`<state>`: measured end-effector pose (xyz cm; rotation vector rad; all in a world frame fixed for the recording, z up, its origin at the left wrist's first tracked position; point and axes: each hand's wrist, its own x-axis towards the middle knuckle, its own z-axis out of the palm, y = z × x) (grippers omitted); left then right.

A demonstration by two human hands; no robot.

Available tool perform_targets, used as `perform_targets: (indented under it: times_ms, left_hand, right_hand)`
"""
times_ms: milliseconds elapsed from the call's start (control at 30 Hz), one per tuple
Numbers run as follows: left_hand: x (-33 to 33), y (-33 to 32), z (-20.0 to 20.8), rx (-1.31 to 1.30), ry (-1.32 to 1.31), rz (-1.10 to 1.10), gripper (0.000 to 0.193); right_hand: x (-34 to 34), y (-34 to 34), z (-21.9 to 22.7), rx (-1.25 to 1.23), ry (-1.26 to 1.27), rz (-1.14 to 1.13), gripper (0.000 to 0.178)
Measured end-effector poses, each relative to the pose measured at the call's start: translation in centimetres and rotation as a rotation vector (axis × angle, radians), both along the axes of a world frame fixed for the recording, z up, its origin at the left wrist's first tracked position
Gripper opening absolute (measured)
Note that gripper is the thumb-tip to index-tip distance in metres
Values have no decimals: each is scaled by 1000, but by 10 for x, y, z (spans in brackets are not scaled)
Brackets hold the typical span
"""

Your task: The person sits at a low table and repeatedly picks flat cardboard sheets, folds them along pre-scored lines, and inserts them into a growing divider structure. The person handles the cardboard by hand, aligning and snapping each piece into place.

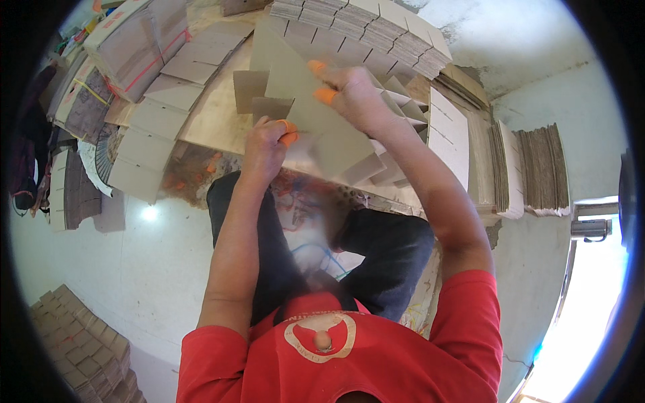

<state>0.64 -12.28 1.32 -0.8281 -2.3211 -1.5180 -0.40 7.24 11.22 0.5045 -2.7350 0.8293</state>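
Observation:
A long grey-brown cardboard sheet [316,127] stands tilted over the work board in front of me, with smaller cardboard pieces [250,92] crossing it at the left. My left hand [266,149] is closed at its near left side, pinching the cardboard. Farther right, my right hand [355,97] grips the sheet with bent fingers. Orange covers wrap fingertips on both hands. Beneath my right wrist, crossed strips form a partition grid [411,111], partly hidden by my arm and the sheet.
Slotted cardboard strips are stacked along the back [396,30]. A row of flat cardboard pieces [158,114] runs down the left, beside a strapped cardboard bundle [134,43]. More stacks [541,168] stand at the right wall. Another cardboard pile [80,342] sits on the floor, lower left.

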Motion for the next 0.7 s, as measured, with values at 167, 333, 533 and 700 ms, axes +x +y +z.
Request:
perform_targets:
  times_ms: [167, 333, 533, 700]
  left_hand:
    - [2, 4, 2, 9, -40, -3, 15]
    - [-1, 7, 2, -65, 24, 6, 15]
    - [-4, 8, 6, -180, 177, 48, 41]
    - [-2, 31, 35, -406, 285, -74, 95]
  right_hand:
    - [5, -8, -37, 247, -147, -14, 23]
    - [22, -16, -42, 508, -58, -7, 20]
    - [20, -18, -9, 447, -386, 23, 24]
    - [72, 91, -22, -146, 156, -436, 46]
